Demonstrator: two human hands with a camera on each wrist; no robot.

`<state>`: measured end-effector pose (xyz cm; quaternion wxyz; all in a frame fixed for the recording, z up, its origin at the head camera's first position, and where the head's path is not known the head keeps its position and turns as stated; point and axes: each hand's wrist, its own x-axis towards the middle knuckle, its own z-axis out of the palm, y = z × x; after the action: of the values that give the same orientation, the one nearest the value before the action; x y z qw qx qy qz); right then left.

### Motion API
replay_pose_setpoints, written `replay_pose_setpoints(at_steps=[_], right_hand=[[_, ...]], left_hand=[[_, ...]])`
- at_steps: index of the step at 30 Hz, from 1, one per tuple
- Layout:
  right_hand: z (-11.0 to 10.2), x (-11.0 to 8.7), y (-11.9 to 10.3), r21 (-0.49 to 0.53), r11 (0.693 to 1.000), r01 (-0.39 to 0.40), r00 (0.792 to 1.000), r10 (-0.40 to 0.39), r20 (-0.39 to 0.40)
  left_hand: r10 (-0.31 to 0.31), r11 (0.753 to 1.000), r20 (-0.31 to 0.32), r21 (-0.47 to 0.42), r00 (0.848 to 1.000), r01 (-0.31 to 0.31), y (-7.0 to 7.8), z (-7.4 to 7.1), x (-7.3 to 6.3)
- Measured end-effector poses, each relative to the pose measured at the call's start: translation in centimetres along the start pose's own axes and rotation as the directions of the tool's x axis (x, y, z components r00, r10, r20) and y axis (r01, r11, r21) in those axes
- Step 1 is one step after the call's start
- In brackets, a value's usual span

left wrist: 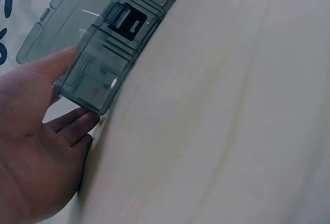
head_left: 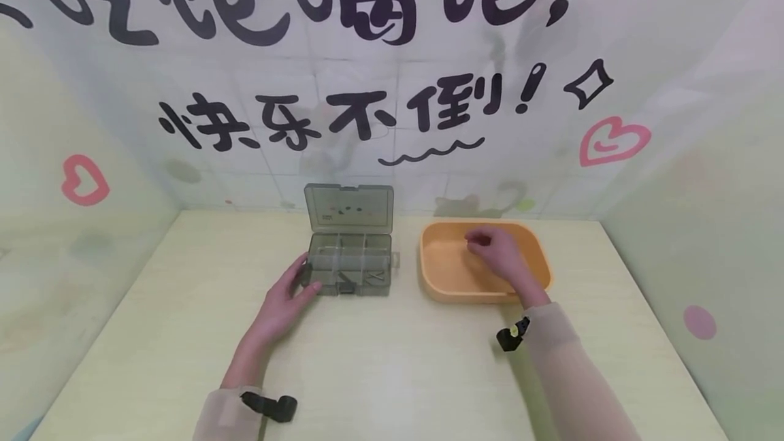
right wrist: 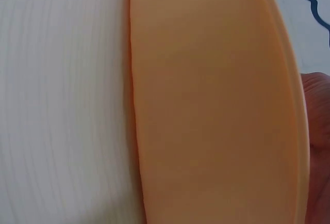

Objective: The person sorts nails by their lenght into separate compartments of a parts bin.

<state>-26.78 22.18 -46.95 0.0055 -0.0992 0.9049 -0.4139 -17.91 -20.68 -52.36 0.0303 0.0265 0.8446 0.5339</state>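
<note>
A grey see-through compartment box (head_left: 349,260) stands on the table with its lid (head_left: 349,208) raised at the back. Small dark pieces (head_left: 375,276) lie in its front compartments. My left hand (head_left: 284,305) grips the box's left end, thumb over the front corner and fingers along the side; the left wrist view shows the thumb on the top edge. Inside the outline of an orange tray (head_left: 444,257), my right hand (head_left: 499,254) bends its fingers toward the thumb. I cannot tell if anything is between those fingertips. In the right wrist view the tray wall hides most of that hand.
The box and tray stand side by side near the back of the pale table (head_left: 380,366), a gap between them. Behind them rises a white printed wall sheet (head_left: 275,175), and side panels (head_left: 692,223) close in left and right.
</note>
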Motion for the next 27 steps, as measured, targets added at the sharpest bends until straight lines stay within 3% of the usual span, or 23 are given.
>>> replay_pose_setpoints(at_steps=[5, 12, 27], right_hand=[[-1.2, -0.4, 1.6, -0.054, 0.998, -0.035, 0.999, 0.034, -0.025], [-2.5, -0.7, 2.7, -0.126, 0.992, -0.031, 0.992, 0.015, -0.129], [-2.9, -0.6, 3.8, -0.201, 0.976, -0.087, 0.990, 0.062, -0.127]], left_hand=[[-0.012, 1.000, 0.002, 0.005, 1.000, 0.012, 0.0, 0.0, -0.1], [-0.029, 1.000, 0.002, 0.005, 1.000, 0.029, 0.2, -0.1, -0.1], [-0.022, 1.000, -0.003, 0.004, 1.000, 0.022, 0.3, 0.0, 0.0]])
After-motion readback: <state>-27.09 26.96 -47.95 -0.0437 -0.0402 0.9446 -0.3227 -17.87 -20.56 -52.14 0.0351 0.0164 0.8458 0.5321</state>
